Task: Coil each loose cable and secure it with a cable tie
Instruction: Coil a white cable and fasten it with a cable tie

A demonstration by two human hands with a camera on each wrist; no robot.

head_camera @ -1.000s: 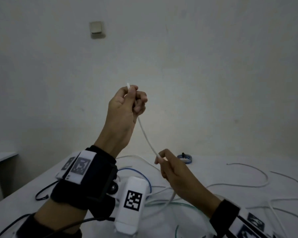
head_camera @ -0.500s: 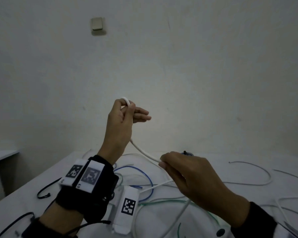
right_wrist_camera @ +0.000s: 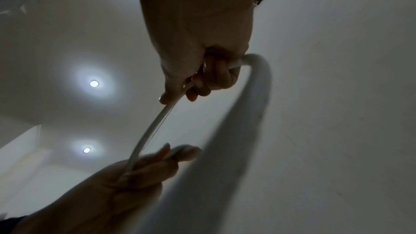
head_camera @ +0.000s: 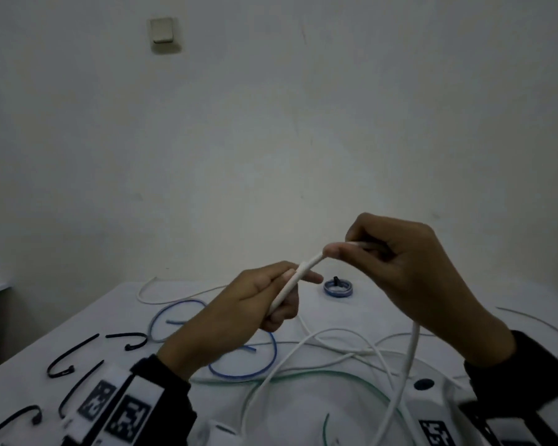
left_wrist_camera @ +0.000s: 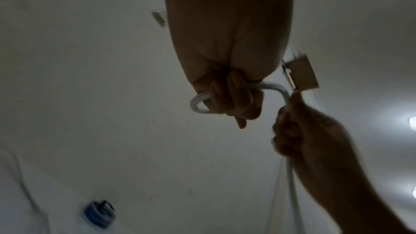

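Note:
Both hands hold one white cable (head_camera: 307, 265) in the air above the table. My left hand (head_camera: 264, 297) grips its end part, with a small loop of it (left_wrist_camera: 198, 103) sticking out of the fist. My right hand (head_camera: 397, 262) grips the same cable (right_wrist_camera: 155, 127) a short way along, higher and to the right. From the right hand the cable drops in a long curve (head_camera: 409, 358) to the table. Several black cable ties (head_camera: 60, 370) lie at the table's left edge.
The white table (head_camera: 87, 320) carries loose blue (head_camera: 273, 349), green (head_camera: 306, 374) and white (head_camera: 174, 299) cables in a tangle. A small blue coil tied in black (head_camera: 338, 287) lies at the back. A wall stands close behind the table.
My left hand has come down from high up to just above the table. My right hand has risen and closed in, so the two hands now hold the cable close together.

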